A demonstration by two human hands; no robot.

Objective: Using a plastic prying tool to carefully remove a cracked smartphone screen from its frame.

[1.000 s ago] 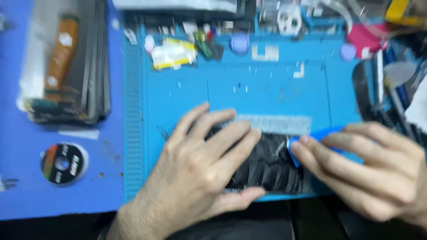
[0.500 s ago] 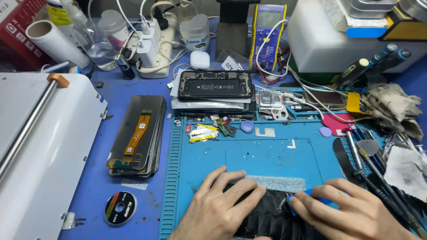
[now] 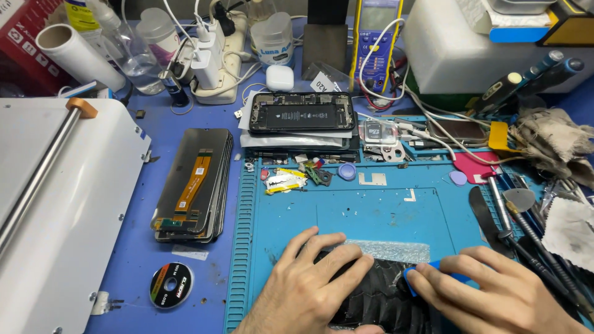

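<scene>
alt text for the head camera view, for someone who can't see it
Two bare hands work on a shattered black phone panel on a blue repair mat: the left hand presses it flat while the right hand holds a blue plastic pry tool at its edge. Behind lie an opened phone, a stack of screens and scattered tools.

Work mat: matt blue rubber, ribbed edges. On its near edge: cracked glossy black glass panel; blue smooth plastic pick. Right of mat: frayed rough cloth rag. Left of mat: glossy dark screens.
</scene>
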